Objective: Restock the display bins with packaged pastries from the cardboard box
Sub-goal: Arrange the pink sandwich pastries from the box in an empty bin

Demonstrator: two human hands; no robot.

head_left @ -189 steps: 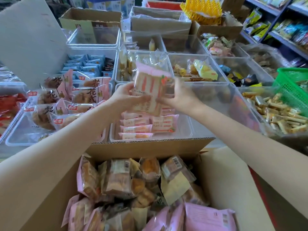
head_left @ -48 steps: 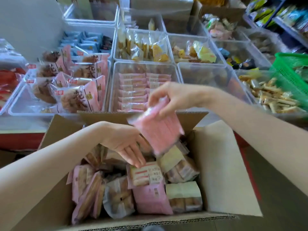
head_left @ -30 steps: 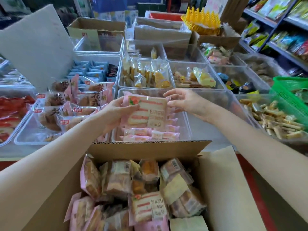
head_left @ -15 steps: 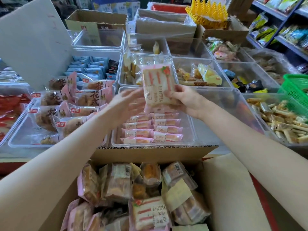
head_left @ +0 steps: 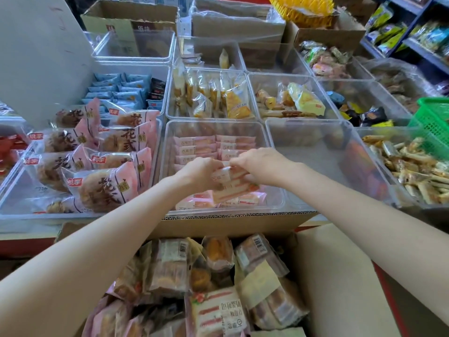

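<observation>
Both hands meet over the clear display bin at centre, just beyond the far edge of the cardboard box. The left hand grips the left end of a pink-and-white wrapped pastry pack, fingers curled round it; the right hand pinches the pack's right end from above w/ curled fingers. The pack sits low inside the bin, over the front rows of matching pink packs lined up flat in two columns — whether it already touches the ones beneath can't be told. In the box near the person, loose packaged pastries are heaped: clear-wrapped brown cakes w/ barcode stickers, and at the front a striped pink pack of the same kind lying face up. Left of the centre bin is a bin of large pink bags w/ round cakes; behind that, blue packets. Behind the centre bin stands a bin of upright yellow-tinted snack bags. To the right is a clear bin w/ little visible in it, then a bin of small stick-shaped wrapped snacks — and a green plastic basket at the right edge. Brown cartons stand along the back.
</observation>
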